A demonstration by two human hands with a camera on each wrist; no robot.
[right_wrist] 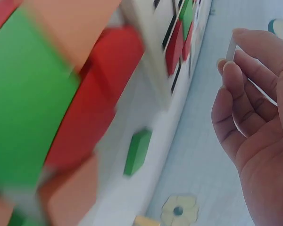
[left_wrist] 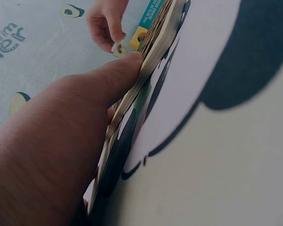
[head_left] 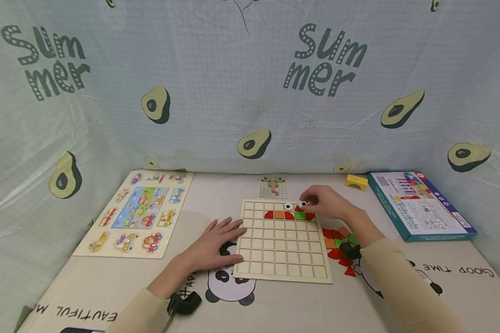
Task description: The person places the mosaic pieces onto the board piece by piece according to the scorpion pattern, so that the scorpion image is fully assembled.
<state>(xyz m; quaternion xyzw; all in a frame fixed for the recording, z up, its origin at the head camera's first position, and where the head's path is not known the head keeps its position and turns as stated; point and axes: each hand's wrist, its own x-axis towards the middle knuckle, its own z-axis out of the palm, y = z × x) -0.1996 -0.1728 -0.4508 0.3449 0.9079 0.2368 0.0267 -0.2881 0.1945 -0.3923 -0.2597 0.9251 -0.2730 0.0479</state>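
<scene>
A wooden grid board (head_left: pixel 281 249) lies in front of me. My left hand (head_left: pixel 210 245) rests at its left side, fingers spread, fingertips touching the edge; in the left wrist view the thumb (left_wrist: pixel 113 75) presses on the rim. Above the board's top right part, my right hand (head_left: pixel 327 202) pinches a white round eye piece (right_wrist: pixel 231 49) between thumb and fingertips. Another eye piece (head_left: pixel 289 206) sits in the top row. Along the second row are red curved pieces (head_left: pixel 269 215), an orange square (head_left: pixel 278 215) and a green square (head_left: pixel 300 216).
Behind the board lies a pattern card (head_left: pixel 273 187). Loose red, orange and green pieces (head_left: pixel 335 252) are scattered to its right, partly under the right forearm. A yellow arch block (head_left: pixel 356 182) and a teal box (head_left: pixel 421 203) stand back right; a vehicle puzzle (head_left: pixel 121 245) lies left.
</scene>
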